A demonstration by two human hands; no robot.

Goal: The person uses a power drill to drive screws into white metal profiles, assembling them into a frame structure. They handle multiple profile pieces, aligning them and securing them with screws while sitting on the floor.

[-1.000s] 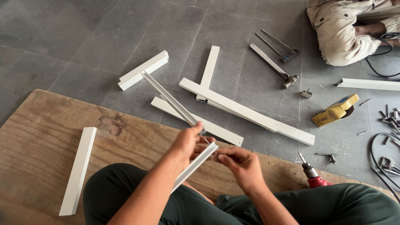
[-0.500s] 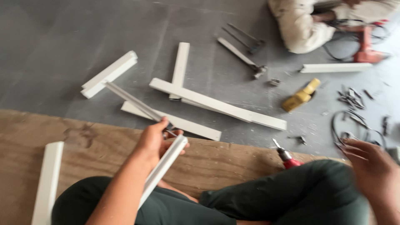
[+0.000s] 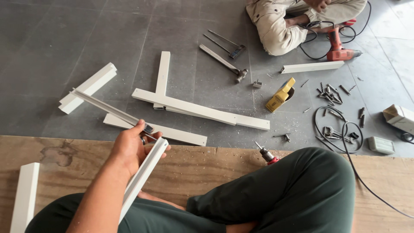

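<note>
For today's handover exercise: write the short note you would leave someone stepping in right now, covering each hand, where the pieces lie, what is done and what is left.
Left hand: grips two white strips meeting at a corner, one reaching out over the floor, one back towards the lap.
Right hand: out of view.
Loose white strips lie crossed on the grey floor; another strip rests on the wooden board.
Hammer, screws and a red drill are nearby.
Done: corner held together.
Left: whether it is fastened cannot be told.
</note>
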